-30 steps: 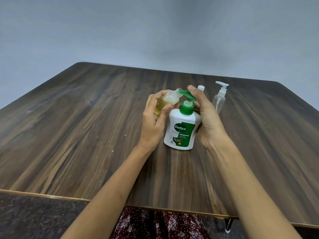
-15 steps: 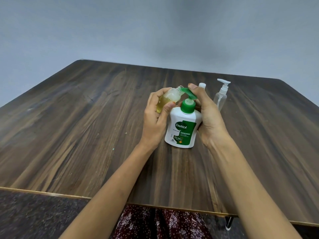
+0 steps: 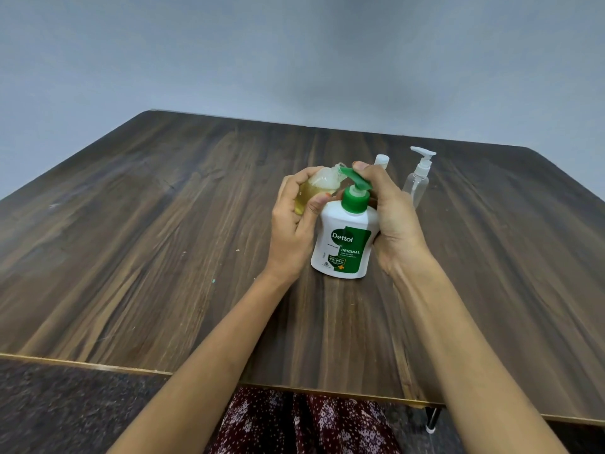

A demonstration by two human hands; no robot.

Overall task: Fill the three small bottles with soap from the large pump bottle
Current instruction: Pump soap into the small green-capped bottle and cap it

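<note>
Item: Dettol pump bottle (image 3: pixel 342 247), white plastic with green collar and green pump head (image 3: pixel 355 181). Stands upright near the middle of the table. Likely rigid-walled and stable on its base; the pump is the working point and should be pressed straight down.

Item: small clear bottle (image 3: pixel 316 191), tilted, its mouth at the pump spout, part-filled with amber soap. Judged light, thin-walled and slippery if soap runs over; best held round the body below the neck.

Left hand (image 3: pixel 294 224): fingers and thumb curled round the small clear bottle, holding it off the table.

Right hand (image 3: pixel 389 214): wrapped behind the Dettol pump bottle, one fingertip bearing on the pump head.

Item: small pump-top bottle (image 3: pixel 417 181), clear, seemingly empty, upright just behind the right hand. Beside it a white cap (image 3: pixel 381 159); what it belongs to is hidden.

Surface: dark wood-grain table (image 3: pixel 163 240) with pale edge trim.

Room: plain grey-blue wall (image 3: pixel 294 54).
</note>
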